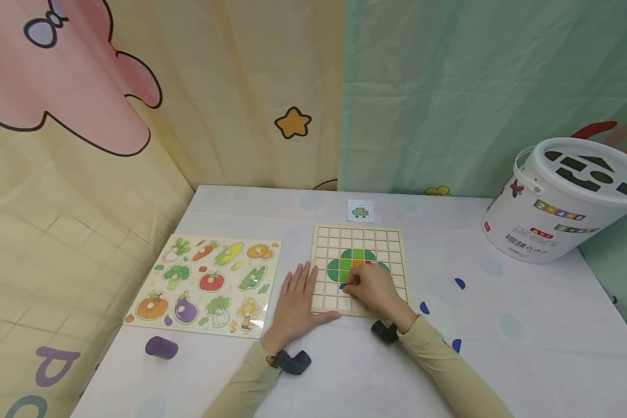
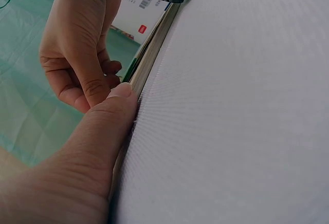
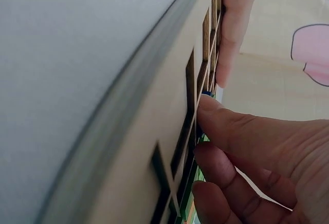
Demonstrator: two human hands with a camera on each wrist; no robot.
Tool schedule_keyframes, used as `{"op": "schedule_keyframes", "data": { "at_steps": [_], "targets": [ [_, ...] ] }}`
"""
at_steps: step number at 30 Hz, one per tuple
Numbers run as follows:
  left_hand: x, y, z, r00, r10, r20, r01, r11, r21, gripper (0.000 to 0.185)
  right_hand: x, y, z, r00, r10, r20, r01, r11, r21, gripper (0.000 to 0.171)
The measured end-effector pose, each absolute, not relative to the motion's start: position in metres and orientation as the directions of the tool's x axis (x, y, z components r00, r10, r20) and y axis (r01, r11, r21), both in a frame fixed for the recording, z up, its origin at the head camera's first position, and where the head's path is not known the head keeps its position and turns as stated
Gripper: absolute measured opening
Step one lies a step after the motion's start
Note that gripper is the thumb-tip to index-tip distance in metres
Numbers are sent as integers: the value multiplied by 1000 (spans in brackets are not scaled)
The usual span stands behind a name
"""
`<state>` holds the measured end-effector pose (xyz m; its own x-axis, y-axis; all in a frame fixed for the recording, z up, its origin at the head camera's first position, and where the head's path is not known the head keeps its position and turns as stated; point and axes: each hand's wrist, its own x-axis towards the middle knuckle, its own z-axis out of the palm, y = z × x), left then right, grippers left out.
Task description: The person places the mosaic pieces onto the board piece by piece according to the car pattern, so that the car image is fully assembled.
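A wooden grid board (image 1: 324, 301) lies on the table, with green pieces (image 1: 339, 270) and an orange piece (image 1: 357, 263) set in its squares. Over its lower middle, my right hand (image 1: 373, 287) pinches a small blue piece (image 1: 342, 286) at the fingertips. In the right wrist view the thumb presses on that blue piece (image 3: 206, 93), low against the board; most of it is hidden. My left hand (image 1: 295, 299) rests with straight fingers along the board's left edge, its thumb by the front edge. Behind the board lies a small pattern card (image 1: 360, 211).
Loose blue pieces (image 1: 460, 283) lie right of the board. A vegetable puzzle board (image 1: 224, 334) lies at the left, with a purple cylinder (image 1: 161, 347) in front of it. A white lidded bucket (image 1: 543, 232) stands at the back right. Curtains hang behind the table.
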<state>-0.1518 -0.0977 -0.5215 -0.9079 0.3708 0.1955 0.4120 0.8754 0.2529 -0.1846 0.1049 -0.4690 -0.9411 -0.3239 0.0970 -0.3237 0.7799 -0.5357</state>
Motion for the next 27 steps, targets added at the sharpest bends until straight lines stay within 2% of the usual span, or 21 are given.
{"op": "schedule_keyframes", "data": {
  "at_steps": [13, 22, 27],
  "targets": [
    [-151, -97, -521, -911, 369, 184, 407, 878, 252, 112, -184, 106, -470, -939, -328, 106, -332, 777, -535, 19],
    [-151, -97, -519, -909, 366, 197, 409, 874, 262, 111, -177, 112, -467, -935, -337, 113, -342, 766, -544, 13],
    [-151, -97, -521, -911, 365, 194, 407, 875, 263, 111, -167, 129, -459, -948, -304, 92, -301, 768, -565, 10]
  ]
}}
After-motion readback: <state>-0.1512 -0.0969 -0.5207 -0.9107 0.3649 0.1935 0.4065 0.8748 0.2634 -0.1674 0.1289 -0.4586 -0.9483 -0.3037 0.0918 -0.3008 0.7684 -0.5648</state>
